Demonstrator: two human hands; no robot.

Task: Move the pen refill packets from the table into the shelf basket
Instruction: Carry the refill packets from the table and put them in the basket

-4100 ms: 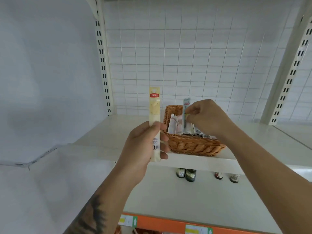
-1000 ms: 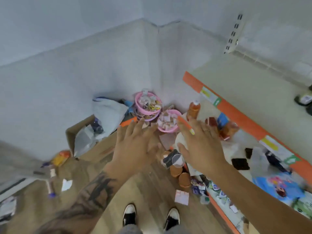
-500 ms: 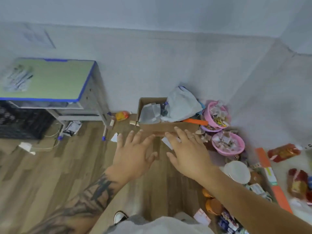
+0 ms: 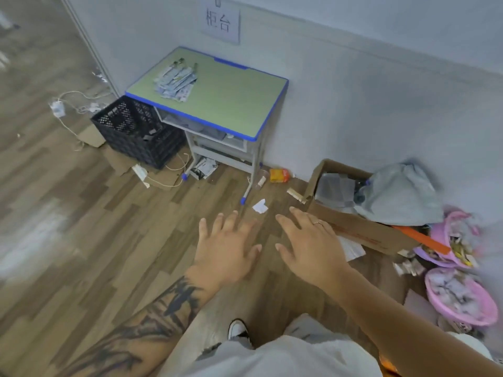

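A pile of several pen refill packets (image 4: pixel 175 80) lies on the far left part of a small green table with a blue edge (image 4: pixel 234 102) against the wall. My left hand (image 4: pixel 227 247) and my right hand (image 4: pixel 309 242) hover side by side over the wooden floor, well short of the table. Both hands have straight, spread fingers and hold nothing. The shelf and its basket are out of view.
A black plastic crate (image 4: pixel 136 130) stands on the floor left of the table. A cardboard box (image 4: pixel 353 213) with a grey bag (image 4: pixel 400 194) sits to the right, beside pink baskets (image 4: pixel 460 297). Cables, paper scraps and an orange packet (image 4: pixel 279 176) litter the floor.
My view has swung left from the shelf and the cluttered corner, so the table now sits ahead. The packets I held at the basket are gone, and both hands stay empty.
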